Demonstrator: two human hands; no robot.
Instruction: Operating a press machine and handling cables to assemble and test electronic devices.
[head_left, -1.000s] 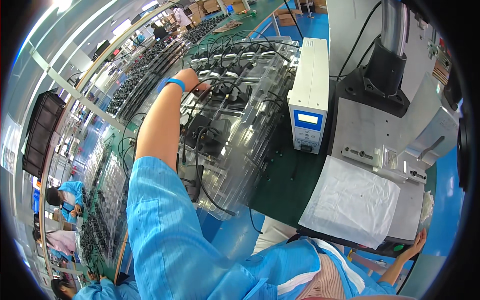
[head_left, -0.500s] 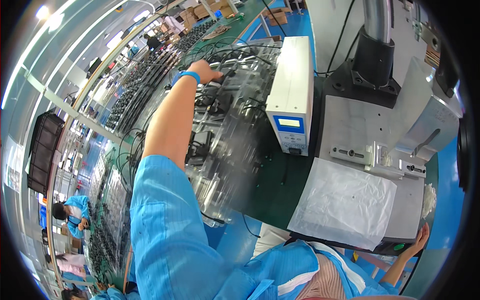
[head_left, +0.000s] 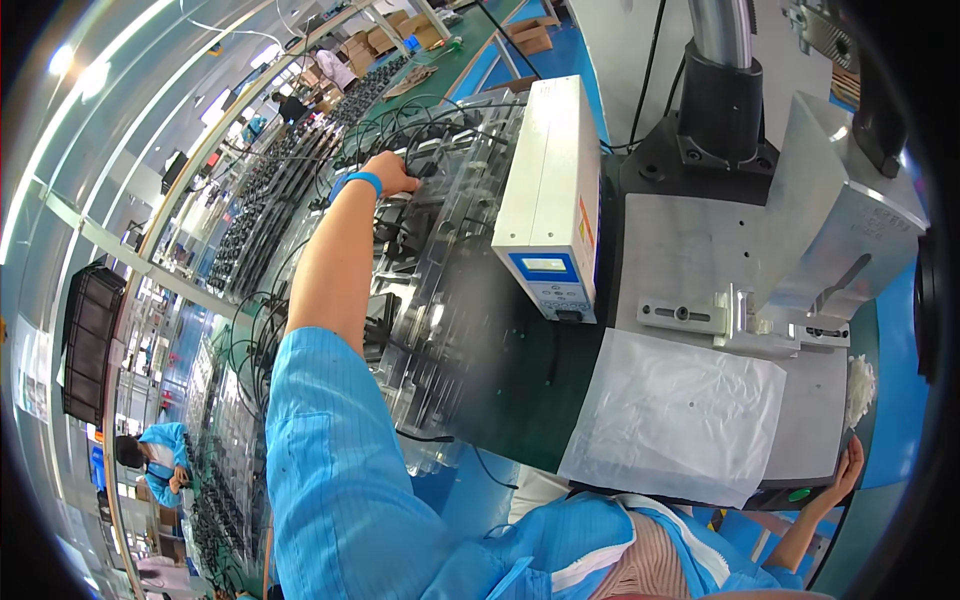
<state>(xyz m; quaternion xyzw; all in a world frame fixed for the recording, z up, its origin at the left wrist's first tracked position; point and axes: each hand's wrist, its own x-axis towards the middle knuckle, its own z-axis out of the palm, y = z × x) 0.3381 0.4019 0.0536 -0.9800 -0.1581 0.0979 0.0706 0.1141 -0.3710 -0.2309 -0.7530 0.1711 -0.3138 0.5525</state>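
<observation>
In the head view, the left hand (head_left: 392,176) is reached over stacked clear trays (head_left: 425,335), among black adapters (head_left: 432,160) with cables. Its grip is partly curled; whether anything is held cannot be told. The trays are set on the green desk (head_left: 520,395), left of a white control box (head_left: 545,170). The right hand (head_left: 846,474) is placed by the corner of the metal base plate (head_left: 815,400), its grip loosely extended and nothing seen held. The plate is partly covered by a white sheet (head_left: 680,420).

Bright lights (head_left: 95,78) shine above blue flooring (head_left: 895,400).
</observation>
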